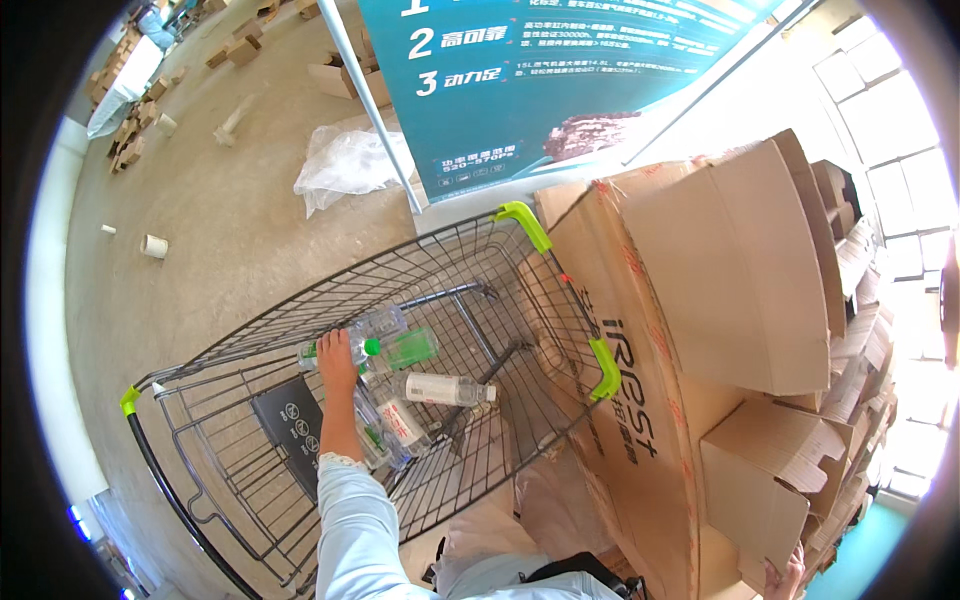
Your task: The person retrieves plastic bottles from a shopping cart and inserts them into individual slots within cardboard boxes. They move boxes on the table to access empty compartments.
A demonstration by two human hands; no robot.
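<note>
My left hand [336,352] reaches down into a wire shopping cart [300,305] and is closed round a clear plastic bottle [308,357] with a green cap. Beside it in the cart lie a green-tinted bottle [411,347], a white-labelled bottle [440,389] on its side, and several other clear bottles bunched below the hand. At the lower right edge my right hand [785,577] has its fingers at the edge of an opened cardboard box [755,500] and seems to grip it. Part of that hand is cut off by the frame.
A large printed carton [630,400] stands against the cart's right side, with flattened and opened cardboard [730,270] piled on it. A teal banner [500,110] rises behind the cart. Clear plastic sheeting [350,165], white rolls [154,246] and boxes lie on the floor.
</note>
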